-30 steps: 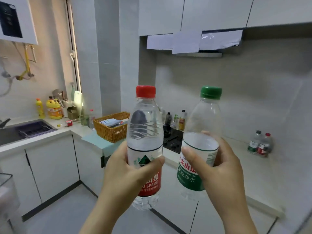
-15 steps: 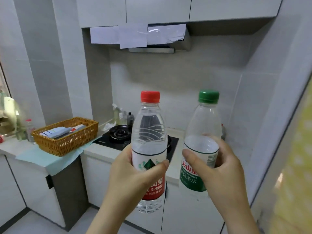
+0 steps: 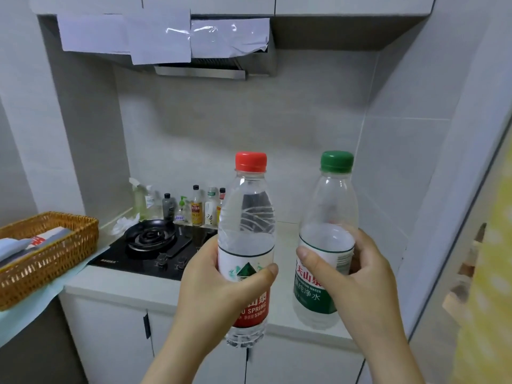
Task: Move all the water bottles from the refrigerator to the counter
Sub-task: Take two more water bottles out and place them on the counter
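Bottles are held upright side by side close to the camera: the red-cap bottle [image 3: 246,231] in the left hand [image 3: 216,295], the green-cap bottle [image 3: 329,212] in the right hand [image 3: 363,286]. Each hand is curled round its bottle at the label, thumb across the front and fingers wrapped behind. The two bottles are near each other but apart. The red-cap bottle's base hangs in front of the cabinet doors [image 3: 110,328]. The green-cap bottle's base shows against the counter [image 3: 124,284]; I cannot tell whether it touches.

Beyond the hands, the pale counter runs left to right with a black hob [image 3: 155,245] set into it. To the left, a wicker basket [image 3: 55,253] holding packets sits on a pale green cloth [image 3: 36,306] that hangs over the edge. At far right, a yellow dotted fabric [image 3: 493,273] fills the frame's edge.

Behind the hob, a row of small bottles [image 3: 196,206] stands against the tiled wall. Above, the hood [image 3: 199,70] is partly covered with sheets of paper [image 3: 158,37].
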`<state>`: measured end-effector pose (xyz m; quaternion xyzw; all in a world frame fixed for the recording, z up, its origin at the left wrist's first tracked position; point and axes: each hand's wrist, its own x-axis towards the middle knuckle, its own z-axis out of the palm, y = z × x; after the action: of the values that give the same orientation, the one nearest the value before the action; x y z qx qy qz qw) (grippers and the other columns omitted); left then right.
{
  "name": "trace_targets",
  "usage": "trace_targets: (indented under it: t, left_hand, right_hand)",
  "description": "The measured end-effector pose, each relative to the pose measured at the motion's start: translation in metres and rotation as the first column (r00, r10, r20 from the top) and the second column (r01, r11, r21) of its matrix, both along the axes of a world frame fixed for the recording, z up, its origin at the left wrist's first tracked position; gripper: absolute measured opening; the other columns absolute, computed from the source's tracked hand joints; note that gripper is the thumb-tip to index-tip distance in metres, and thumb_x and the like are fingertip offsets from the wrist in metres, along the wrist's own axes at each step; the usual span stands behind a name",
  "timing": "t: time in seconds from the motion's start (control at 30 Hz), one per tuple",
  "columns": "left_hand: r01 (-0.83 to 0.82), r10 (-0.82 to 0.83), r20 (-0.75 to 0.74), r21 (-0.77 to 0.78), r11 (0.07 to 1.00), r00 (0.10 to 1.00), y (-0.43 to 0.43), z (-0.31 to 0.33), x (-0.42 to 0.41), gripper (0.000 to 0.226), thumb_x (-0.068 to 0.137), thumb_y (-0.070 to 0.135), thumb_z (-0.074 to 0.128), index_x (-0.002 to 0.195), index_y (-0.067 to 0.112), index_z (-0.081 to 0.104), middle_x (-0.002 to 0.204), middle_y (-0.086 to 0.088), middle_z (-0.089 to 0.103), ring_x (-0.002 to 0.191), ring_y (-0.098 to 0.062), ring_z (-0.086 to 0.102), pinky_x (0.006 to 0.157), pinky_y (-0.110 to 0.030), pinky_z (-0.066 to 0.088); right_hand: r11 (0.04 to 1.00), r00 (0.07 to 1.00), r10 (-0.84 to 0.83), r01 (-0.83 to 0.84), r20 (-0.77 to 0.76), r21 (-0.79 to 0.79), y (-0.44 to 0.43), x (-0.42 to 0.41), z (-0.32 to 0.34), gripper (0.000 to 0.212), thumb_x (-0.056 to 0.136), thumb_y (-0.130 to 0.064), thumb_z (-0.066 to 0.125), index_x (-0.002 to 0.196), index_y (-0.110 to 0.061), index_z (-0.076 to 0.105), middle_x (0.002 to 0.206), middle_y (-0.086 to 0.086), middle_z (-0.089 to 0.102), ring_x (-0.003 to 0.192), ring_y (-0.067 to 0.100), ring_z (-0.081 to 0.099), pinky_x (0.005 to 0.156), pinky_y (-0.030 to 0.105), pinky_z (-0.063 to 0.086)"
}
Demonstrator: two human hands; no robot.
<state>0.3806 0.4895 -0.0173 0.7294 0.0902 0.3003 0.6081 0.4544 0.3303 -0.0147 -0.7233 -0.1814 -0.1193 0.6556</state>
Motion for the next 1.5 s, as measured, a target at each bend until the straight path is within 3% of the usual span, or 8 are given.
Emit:
trace_targets:
  t: [0.47,0.73,0.83,1.0,1.1,1.23,1.4,1.5]
  left_hand:
    - [0.088,-0.086,-0.063,0.033,0.996,0.994,0.072,-0.012,0.131,0.033,0.063,0.023,0.085,0.091,0.026,0.066,0.080,0.016,0.073,0.074,0.001,0.068,0.052,-0.008,0.048]
    - [0.037,-0.035,-0.059,0.032,0.999,0.998,0.070,-0.014,0.216,0.034,0.061,0.025,0.085,0.090,0.027,0.066,0.080,0.015,0.073,0.073,0.001,0.068,0.056,-0.011,0.049]
    - [0.017,-0.015,-0.057,0.039,0.999,0.998,0.065,-0.014,0.251,0.037,0.061,0.028,0.085,0.092,0.027,0.066,0.082,0.012,0.073,0.075,-0.003,0.069,0.063,-0.020,0.051]
    - [-0.010,0.014,-0.073,0.055,0.998,0.997,0.057,-0.020,0.301,0.036,0.062,0.022,0.087,0.091,0.025,0.065,0.081,0.011,0.073,0.075,-0.004,0.069,0.058,-0.014,0.054]
    - [-0.008,0.011,-0.067,0.047,0.999,0.998,0.056,-0.021,0.319,0.034,0.062,0.017,0.086,0.087,0.026,0.065,0.080,0.014,0.073,0.074,-0.002,0.068,0.057,-0.008,0.051]
    - [-0.025,0.030,-0.091,0.050,0.998,0.995,0.058,-0.026,0.354,0.033,0.061,0.020,0.087,0.084,0.027,0.065,0.079,0.014,0.072,0.072,-0.001,0.067,0.055,-0.012,0.051]
    - [0.021,-0.016,-0.110,0.045,0.999,0.994,0.070,-0.033,0.396,0.031,0.063,0.016,0.086,0.082,0.026,0.064,0.079,0.014,0.071,0.074,-0.003,0.066,0.055,-0.008,0.051]
    - [0.056,-0.049,-0.110,0.058,0.997,0.993,0.081,-0.033,0.424,0.030,0.063,0.017,0.086,0.082,0.024,0.064,0.078,0.012,0.072,0.073,-0.004,0.067,0.057,-0.011,0.051]
  right_hand:
    - [0.993,0.992,-0.114,0.114,-0.056,0.000,0.056,0.109,-0.010,0.046,0.060,-0.036,0.083,0.101,-0.038,0.064,0.092,-0.018,0.071,0.085,-0.003,0.066,0.070,0.022,0.052]
    - [0.997,0.996,-0.072,0.072,-0.048,0.004,0.056,0.203,-0.012,0.043,0.064,-0.029,0.085,0.101,-0.037,0.064,0.093,-0.017,0.072,0.083,-0.005,0.066,0.063,0.013,0.052]
    - [0.998,0.997,-0.064,0.065,-0.044,0.007,0.053,0.241,-0.013,0.045,0.063,-0.031,0.084,0.103,-0.037,0.064,0.095,-0.015,0.072,0.086,-0.001,0.067,0.067,0.018,0.052]
    - [0.999,0.997,-0.049,0.048,-0.057,-0.025,0.049,0.296,-0.017,0.049,0.062,-0.032,0.085,0.106,-0.036,0.064,0.100,-0.013,0.072,0.092,0.005,0.068,0.078,0.030,0.056]
    - [0.999,0.997,-0.044,0.042,-0.064,-0.030,0.048,0.319,-0.020,0.048,0.061,-0.033,0.084,0.104,-0.036,0.064,0.097,-0.014,0.072,0.089,0.002,0.068,0.076,0.028,0.056]
    - [0.998,0.995,-0.055,0.051,-0.082,-0.042,0.047,0.354,-0.027,0.048,0.062,-0.031,0.086,0.105,-0.035,0.064,0.098,-0.012,0.072,0.089,0.004,0.068,0.080,0.033,0.057]
    - [0.993,0.992,-0.097,0.090,-0.086,-0.077,0.057,0.392,-0.040,0.072,0.048,-0.060,0.079,0.114,-0.039,0.060,0.130,-0.007,0.061,0.105,0.012,0.066,0.089,0.040,0.056]
    - [0.992,0.989,-0.114,0.108,-0.093,-0.068,0.064,0.413,-0.039,0.064,0.053,-0.052,0.083,0.112,-0.036,0.062,0.119,-0.009,0.067,0.100,0.010,0.067,0.086,0.038,0.057]
